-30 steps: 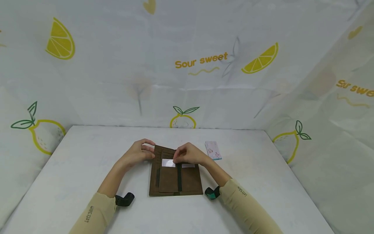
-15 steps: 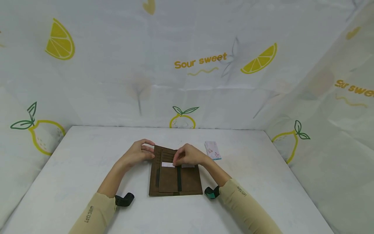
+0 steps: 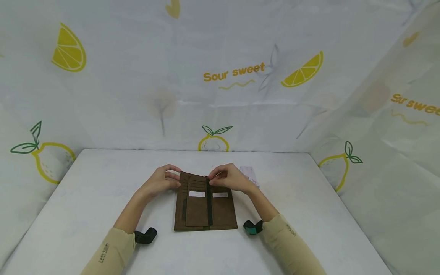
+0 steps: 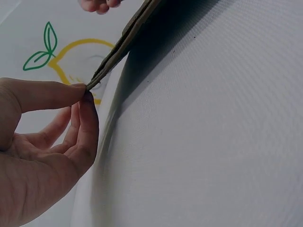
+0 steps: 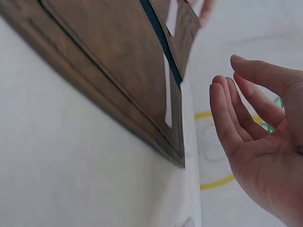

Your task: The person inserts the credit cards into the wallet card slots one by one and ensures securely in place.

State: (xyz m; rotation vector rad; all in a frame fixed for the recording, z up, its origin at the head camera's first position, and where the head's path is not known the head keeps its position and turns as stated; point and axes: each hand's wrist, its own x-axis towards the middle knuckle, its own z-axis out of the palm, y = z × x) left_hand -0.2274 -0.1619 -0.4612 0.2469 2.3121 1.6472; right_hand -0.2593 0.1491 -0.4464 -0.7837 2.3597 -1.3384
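Observation:
A brown wallet [image 3: 223, 214] lies spread on the white table, with a dark strap running down its middle. Two white cards poke out of its slots: a left card [image 3: 197, 194] and a right card [image 3: 220, 195]. My left hand [image 3: 160, 180] pinches the wallet's upper left edge between thumb and fingertip, clearest in the left wrist view, where the wallet edge [image 4: 128, 40] is lifted. Above the wallet's top, my right hand [image 3: 228, 177] holds nothing. The right wrist view shows the right hand [image 5: 260, 118] apart from the wallet, its fingers loosely bent.
A small stack of pink-patterned cards [image 3: 247, 171] lies behind my right hand, partly covered by it. The white table [image 3: 103, 183] ends at a white curtain [image 3: 137, 114] printed with lemons. Black wrist cameras sit at both sleeves.
The left card has sunk lower into its slot. My right hand has let go of it and moved up and right. My left hand keeps its hold on the wallet.

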